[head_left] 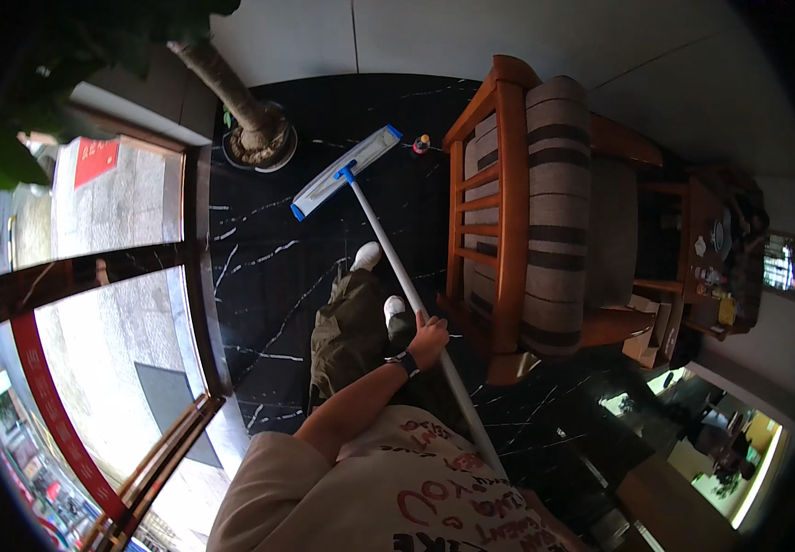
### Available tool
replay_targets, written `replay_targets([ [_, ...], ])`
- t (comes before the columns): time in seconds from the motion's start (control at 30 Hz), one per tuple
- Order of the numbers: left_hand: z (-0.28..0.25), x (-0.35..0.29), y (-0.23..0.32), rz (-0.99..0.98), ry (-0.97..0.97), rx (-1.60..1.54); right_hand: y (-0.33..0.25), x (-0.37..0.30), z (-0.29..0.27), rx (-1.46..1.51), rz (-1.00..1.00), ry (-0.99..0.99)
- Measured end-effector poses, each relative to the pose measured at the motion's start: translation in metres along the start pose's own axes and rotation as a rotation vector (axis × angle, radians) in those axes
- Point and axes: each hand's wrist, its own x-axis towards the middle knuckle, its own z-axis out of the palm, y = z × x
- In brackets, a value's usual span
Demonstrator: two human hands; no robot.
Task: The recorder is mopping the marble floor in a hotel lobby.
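My left hand [429,342] is closed around the long pale pole [384,230] of a flat mop, partway along it. The pole slants from the lower right up to the mop head [326,189], a long flat rectangle with blue end caps and a blue joint. That head rests on the black, white-veined floor [269,248], ahead of my white shoes [367,256]. Past the right end of the mop head stands a small bottle [421,144] with dark contents and a red label. The lower end of the pole runs beside my shirt. My right hand is out of sight.
A potted tree [259,138] stands at the far left, close to the mop head. Along the left side runs a glass door [197,304] with dark frames. At right are a wooden armchair [511,212] with striped cushions, a cardboard box [641,345] and a cluttered table [703,241].
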Motion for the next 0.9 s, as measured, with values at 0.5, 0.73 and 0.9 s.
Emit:
replay_targets([
  [0.5,-0.062,0.122,-0.122,0.038,-0.028,0.329,-0.160,0.059,0.045,-0.023,-0.023,-0.045],
  [0.73,-0.022,0.124,-0.098,-0.029,0.030,0.242,-0.124,0.073,-0.011,-0.165,-0.110,-0.076],
  [0.9,0.041,0.098,-0.024,-0.142,0.086,0.163,-0.063,0.055,-0.082,-0.214,-0.054,-0.107],
])
